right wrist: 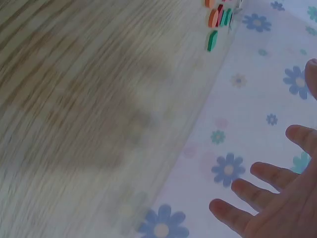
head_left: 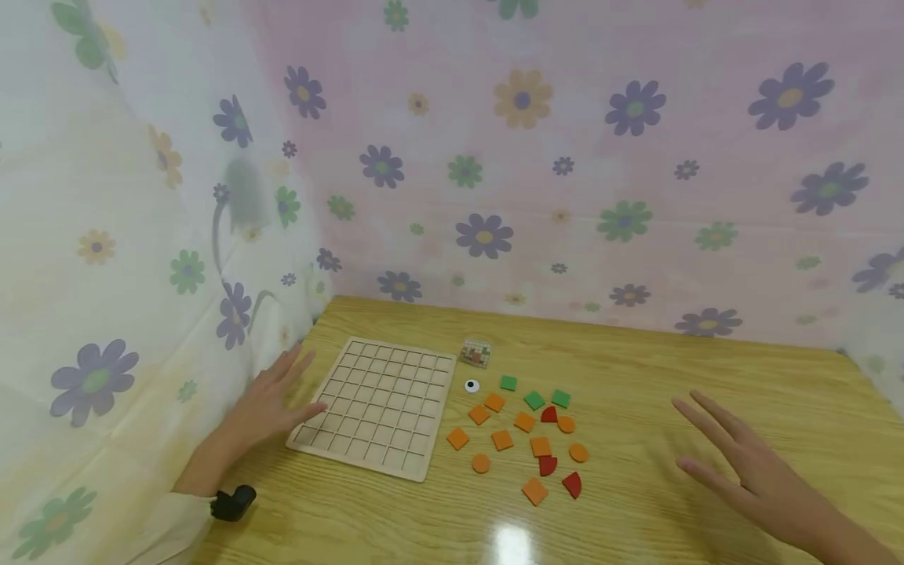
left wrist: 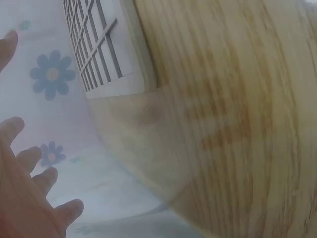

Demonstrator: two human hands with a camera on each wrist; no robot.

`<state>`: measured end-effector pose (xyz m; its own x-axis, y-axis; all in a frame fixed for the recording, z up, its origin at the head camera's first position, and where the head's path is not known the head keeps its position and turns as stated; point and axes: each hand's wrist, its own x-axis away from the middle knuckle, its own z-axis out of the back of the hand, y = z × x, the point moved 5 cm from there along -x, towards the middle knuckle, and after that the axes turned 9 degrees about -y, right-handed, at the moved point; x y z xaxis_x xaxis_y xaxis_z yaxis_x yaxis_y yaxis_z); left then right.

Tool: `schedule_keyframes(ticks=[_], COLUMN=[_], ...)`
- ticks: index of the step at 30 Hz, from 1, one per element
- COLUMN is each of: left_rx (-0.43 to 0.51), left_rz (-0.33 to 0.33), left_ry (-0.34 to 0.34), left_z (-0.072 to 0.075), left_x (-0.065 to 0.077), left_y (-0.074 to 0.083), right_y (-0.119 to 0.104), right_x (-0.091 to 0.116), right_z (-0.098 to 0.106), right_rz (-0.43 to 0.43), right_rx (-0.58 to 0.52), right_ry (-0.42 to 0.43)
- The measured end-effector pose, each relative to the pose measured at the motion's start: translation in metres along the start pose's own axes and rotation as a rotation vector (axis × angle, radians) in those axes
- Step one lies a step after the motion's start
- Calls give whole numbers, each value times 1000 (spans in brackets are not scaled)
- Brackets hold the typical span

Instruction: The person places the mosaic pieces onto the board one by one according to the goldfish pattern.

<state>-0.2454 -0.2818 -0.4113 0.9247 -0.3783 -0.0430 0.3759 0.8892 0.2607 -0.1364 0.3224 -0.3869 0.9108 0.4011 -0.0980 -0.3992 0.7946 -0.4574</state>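
A pale wooden grid board (head_left: pixel 381 408) lies on the table, its squares bare. My left hand (head_left: pixel 264 412) is at the board's left edge with fingers spread, holding nothing; whether the thumb touches the board I cannot tell. In the left wrist view the fingers of the left hand (left wrist: pixel 29 188) are apart beside the board's corner (left wrist: pixel 124 84). To the right of the board lie orange squares (head_left: pixel 502 439), orange discs (head_left: pixel 578 453), green squares (head_left: pixel 508 383) and red quarter-circle pieces (head_left: pixel 572 485). My right hand (head_left: pixel 756 479) hovers over the table at the right, fingers extended and holding nothing.
Behind the loose pieces lie a small mosaic-patterned tile (head_left: pixel 476 353) and a white disc with a black dot (head_left: pixel 472 386). Flower-print cloth (head_left: pixel 551 196) hangs along the table's back and left side. A black band (head_left: pixel 233 503) is on the left wrist.
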Motion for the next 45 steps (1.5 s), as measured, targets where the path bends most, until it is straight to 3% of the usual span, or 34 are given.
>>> schedule_keyframes(ticks=[7,12,21,27,36,45], left_rx=[79,185,355,444,472,440], left_rz=[-19,-38,-40,-65,-58,-90], left_ry=[-29,-67,-108,-124,-138,-149], left_z=[-9,-13,-20,-27,-32,-31], left_x=[-1,-5,-14,-19,-22,-24], left_y=[-5,-9,-16,-19,-20,-20], right_y=[-14,-19,-19,-19,-23,-27], right_x=[-17,-29,-50,-60,-71,-80], right_z=[-20,-34,-59,-72,-86,-95], right_rz=[46,98,121,152,236,195], right_rx=[-6,-25,-253,-341,-447,-451], right_ry=[4,8,-66,-107,-121,-141])
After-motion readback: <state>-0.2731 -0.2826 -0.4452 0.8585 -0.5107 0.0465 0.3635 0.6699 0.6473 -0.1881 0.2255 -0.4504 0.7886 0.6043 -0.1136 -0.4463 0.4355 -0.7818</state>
